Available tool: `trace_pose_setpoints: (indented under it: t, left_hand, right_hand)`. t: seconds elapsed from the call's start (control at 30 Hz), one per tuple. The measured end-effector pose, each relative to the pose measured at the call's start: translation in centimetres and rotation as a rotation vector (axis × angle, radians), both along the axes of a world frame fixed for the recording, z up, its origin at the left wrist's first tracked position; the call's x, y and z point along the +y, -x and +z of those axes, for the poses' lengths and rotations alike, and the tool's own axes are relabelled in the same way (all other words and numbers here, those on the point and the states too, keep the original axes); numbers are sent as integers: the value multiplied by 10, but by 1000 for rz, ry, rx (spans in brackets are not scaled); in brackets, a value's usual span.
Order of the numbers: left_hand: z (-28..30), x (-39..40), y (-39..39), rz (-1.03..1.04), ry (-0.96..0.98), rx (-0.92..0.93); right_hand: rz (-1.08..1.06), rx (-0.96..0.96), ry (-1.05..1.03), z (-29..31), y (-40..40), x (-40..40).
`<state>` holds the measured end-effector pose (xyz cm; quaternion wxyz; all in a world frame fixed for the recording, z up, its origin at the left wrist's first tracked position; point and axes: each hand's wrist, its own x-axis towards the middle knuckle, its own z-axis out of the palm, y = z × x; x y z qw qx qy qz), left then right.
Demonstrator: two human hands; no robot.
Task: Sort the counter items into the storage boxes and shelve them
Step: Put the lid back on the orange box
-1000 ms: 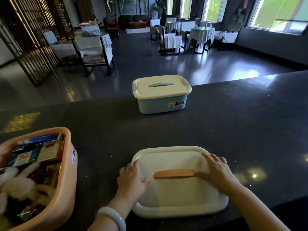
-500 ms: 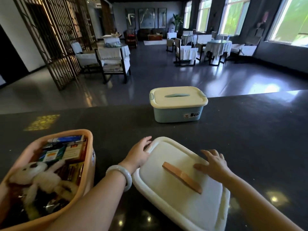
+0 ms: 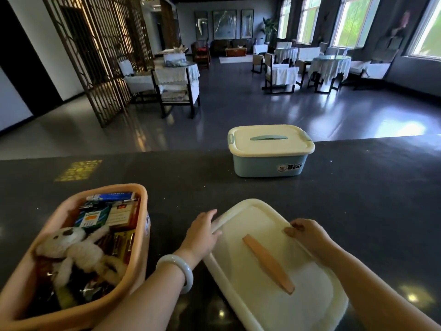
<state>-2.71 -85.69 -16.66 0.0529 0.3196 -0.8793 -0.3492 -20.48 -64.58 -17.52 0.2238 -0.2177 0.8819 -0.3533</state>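
Both hands grip the cream lid (image 3: 274,266) by opposite edges: left hand (image 3: 202,235) curled over its far-left rim, right hand (image 3: 307,232) pinching the far-right edge, probably for carrying it level. Lid is near centre over the table (image 3: 358,199), angled toward the open pink box (image 3: 133,259) at near left, packed with a plush toy (image 3: 76,252) and packets. Likely next: cap that box. Blue box (image 3: 269,154), far centre, already lidded.
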Motion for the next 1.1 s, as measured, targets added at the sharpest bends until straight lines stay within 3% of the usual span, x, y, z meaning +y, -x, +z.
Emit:
trace_pose_setpoints:
  t: [0.2,0.4,0.6,0.83,1.1]
  left_hand:
    - [24,-1,-11,151,-134,37]
    - [81,-18,-39,285,-29,84]
    - [114,-74,-115,461,79,149]
    - [107,-155,-226,611,117,145]
    - [83,-188,-268,677,-262,264]
  right_hand:
    - [-166,-101,141,19,14,-21]
    - [-168,-182,314,67,-2,-86]
    - [-15,-363,297,97,-54,-176]
    - [208,-326,300,106,-169,-258]
    - [74,-237,316,68,-231,-286]
